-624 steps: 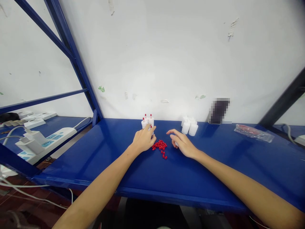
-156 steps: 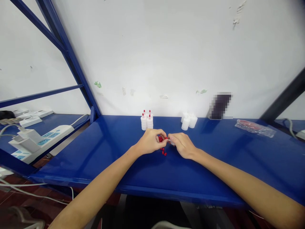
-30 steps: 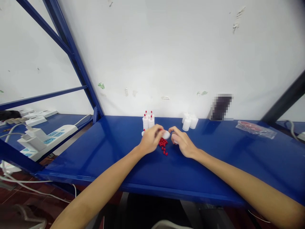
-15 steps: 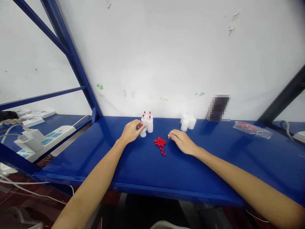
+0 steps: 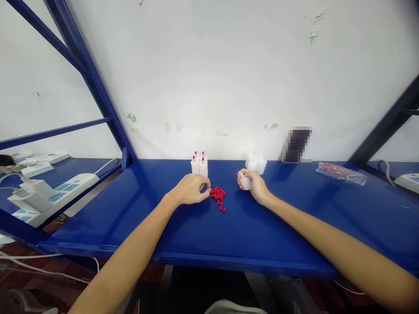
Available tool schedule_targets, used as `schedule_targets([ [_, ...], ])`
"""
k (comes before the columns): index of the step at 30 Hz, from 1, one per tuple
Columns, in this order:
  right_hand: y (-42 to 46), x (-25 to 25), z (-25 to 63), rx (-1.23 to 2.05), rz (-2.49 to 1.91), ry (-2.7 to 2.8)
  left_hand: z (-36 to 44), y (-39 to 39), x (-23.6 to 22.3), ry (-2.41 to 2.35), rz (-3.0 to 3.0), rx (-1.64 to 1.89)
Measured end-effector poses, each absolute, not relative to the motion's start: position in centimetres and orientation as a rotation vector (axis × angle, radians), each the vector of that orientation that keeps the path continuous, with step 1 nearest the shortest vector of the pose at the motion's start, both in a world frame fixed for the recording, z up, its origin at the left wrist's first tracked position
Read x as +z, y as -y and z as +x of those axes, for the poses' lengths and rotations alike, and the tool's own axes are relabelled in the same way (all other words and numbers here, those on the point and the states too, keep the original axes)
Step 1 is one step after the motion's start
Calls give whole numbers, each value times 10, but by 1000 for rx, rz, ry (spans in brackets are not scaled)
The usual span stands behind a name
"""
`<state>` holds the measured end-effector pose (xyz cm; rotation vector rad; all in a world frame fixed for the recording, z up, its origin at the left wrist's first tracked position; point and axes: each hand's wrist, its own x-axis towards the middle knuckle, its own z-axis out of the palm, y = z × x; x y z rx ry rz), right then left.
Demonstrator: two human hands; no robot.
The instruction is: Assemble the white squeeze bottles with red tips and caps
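My left hand [image 5: 194, 189] is at the left edge of a small heap of red caps [image 5: 218, 192], thumb and forefinger drawn together in a pinch. Whatever sits between its fingertips is too small to make out. A white squeeze bottle [image 5: 245, 182] rests tilted in my right hand [image 5: 256, 185], fingers wrapped round it, its bare nozzle pointing up and left. Behind my left hand stand several white bottles with red caps [image 5: 203, 166], partly hidden by it. Beyond my right hand is a group of white bottles [image 5: 261, 165] with no red caps showing.
The blue table [image 5: 248, 235] backs onto a white wall. A clear plastic bag [image 5: 342, 172] with red contents lies at the right, and a dark pixelated object [image 5: 297, 146] leans on the wall. Blue frame posts, a power strip [image 5: 70, 192] and cables are at the left.
My left hand has left the capped bottles and moved right and down to the red caps. My right hand has risen slightly, and a white bottle now shows in its grip.
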<state>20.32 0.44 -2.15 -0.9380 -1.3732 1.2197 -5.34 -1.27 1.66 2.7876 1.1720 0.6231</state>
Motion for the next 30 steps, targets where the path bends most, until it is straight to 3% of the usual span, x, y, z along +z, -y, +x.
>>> schedule_targets([
  [6,6,-16,196,1464,-863,1179,-46,15,13,-1140,2799,399],
  [22,3,-25,194,1269,-838,1595,-51,8,8,-1177,2829,338],
  [30,22,-17,184,1283,-719,1633,-10,26,5,-979,2168,1234],
])
